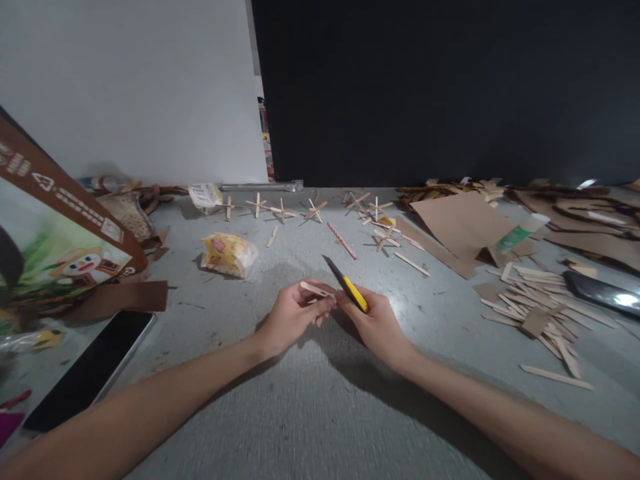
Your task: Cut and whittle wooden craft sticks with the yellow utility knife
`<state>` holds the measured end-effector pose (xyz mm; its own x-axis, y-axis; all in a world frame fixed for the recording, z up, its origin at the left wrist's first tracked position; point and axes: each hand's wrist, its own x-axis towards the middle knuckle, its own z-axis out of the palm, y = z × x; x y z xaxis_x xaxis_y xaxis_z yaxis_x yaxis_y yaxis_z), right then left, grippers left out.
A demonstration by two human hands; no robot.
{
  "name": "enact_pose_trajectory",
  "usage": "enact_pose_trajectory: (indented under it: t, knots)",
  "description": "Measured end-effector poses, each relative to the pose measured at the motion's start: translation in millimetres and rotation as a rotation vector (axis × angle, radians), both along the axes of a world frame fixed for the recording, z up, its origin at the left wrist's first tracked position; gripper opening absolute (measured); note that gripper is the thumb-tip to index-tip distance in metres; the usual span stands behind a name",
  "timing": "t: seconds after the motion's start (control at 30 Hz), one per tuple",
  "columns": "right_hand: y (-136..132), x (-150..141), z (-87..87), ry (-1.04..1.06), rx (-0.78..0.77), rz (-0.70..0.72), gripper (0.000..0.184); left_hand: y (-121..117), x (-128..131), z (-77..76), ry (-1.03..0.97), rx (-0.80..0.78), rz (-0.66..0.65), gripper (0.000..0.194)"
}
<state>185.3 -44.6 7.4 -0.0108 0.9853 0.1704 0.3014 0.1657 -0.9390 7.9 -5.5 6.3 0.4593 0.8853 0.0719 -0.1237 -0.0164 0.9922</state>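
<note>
Together — slim wooden stick (315,289), yellow-black cutter (354,293)

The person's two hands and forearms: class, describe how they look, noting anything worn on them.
The left hand and right hand are bare, with no gloves and no rings on the fingers in view. The left forearm and right forearm show no sleeves, watch or bracelet.

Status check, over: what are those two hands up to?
Left hand: pinching short pale wooden stick. Right hand: gripping yellow-and-black utility knife, blade pointing away. Red-and-white striped straw lies just beyond.
</note>
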Motion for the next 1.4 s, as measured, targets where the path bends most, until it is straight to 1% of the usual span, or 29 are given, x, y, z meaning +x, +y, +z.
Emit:
enact_pose_trajectory:
  t: [0.07,0.13,0.23,0.33,0.43,0.53,0.67,0.83,0.97,1.07,1.23,1.4]
  knots:
    - [-1.1,-0.1,-0.8,-0.009,0.013,0.017,0.038,0.6,-0.5,-0.9,0.027,0.054,0.036,0.058]
    - [-2.0,1.9,-2.1,-0.015,0.064,0.007,0.031,3.3,-3.0,-2.1,0.065,0.089,0.075,0.055]
    - [-3.2,10.9,-6.4,-0.06,0.179,-0.041,0.027,10.1,-8.6,-4.9,0.093,0.051,0.074,0.055]
    - [-3.6,23.3,-11.3,-0.176,0.274,-0.039,0.028,17.9,-13.7,-7.2,0.143,0.034,0.064,0.05]
    - [-4.5,31.2,-12.7,-0.304,0.265,0.011,0.028,22.3,-15.8,-8.3,0.161,0.048,0.065,0.041]
    - [-6.8,32.5,-11.3,-0.37,0.285,0.075,0.035,21.9,-14.7,-9.3,0.173,0.036,0.077,0.045]
    - [-10.3,31.4,-10.2,-0.418,0.352,0.109,0.047,19.1,-12.7,-10.5,0.211,0.046,0.098,0.05]
    - [-12.5,32.1,-10.4,-0.459,0.42,0.137,0.048,17.5,-11.8,-9.5,0.229,0.053,0.102,0.049]
    - [-13.1,32.7,-11.0,-0.556,0.451,0.16,0.05,15.2,-11.7,-6.8,0.259,0.087,0.09,0.05]
    - [-13.7,32.4,-10.9,-0.598,0.463,0.142,0.05,13.3,-12.6,-6.2,0.321,0.141,0.089,0.053]
    - [-17.4,31.1,-8.7,-0.646,0.519,0.105,0.05,11.0,-16.7,-8.1,0.438,0.327,0.136,0.05]
    - [-24.3,26.4,-8.1,-0.807,0.599,0.051,0.049,8.9,-19.1,-8.1,0.529,0.408,0.152,0.054]
